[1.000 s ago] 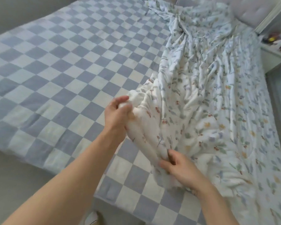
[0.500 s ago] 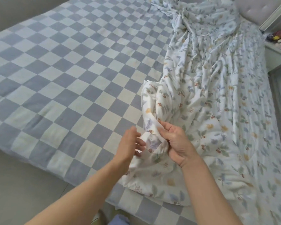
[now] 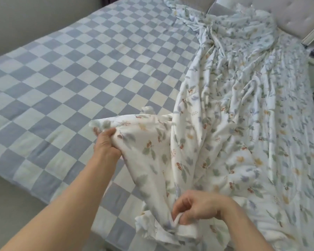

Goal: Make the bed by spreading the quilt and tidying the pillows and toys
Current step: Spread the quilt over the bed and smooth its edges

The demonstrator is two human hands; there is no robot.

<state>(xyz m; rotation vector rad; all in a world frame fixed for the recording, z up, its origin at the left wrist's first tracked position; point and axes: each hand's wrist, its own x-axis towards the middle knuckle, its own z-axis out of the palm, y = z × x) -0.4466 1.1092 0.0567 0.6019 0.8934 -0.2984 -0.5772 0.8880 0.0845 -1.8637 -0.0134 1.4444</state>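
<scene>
**Get the quilt's near edge wide before you pull it across**

Your left hand [image 3: 107,144], at centre left of the frame, has its fingers curled into a raised fold of the quilt [image 3: 234,124]. Your right hand [image 3: 198,208], at lower centre, pinches the hem between thumb and bent fingers. You would do best to draw the two hands apart along that hem until it runs straight, then carry it toward the left of the frame over the bare checked bed cover [image 3: 80,73]. Keep both grips firm; the cloth looks thin and likely to slip.

The quilt is white with small leaf and berry prints. It lies bunched and creased down the right half of the frame, twisted tight near the upper right, where a pillow [image 3: 217,6] shows behind it.
</scene>
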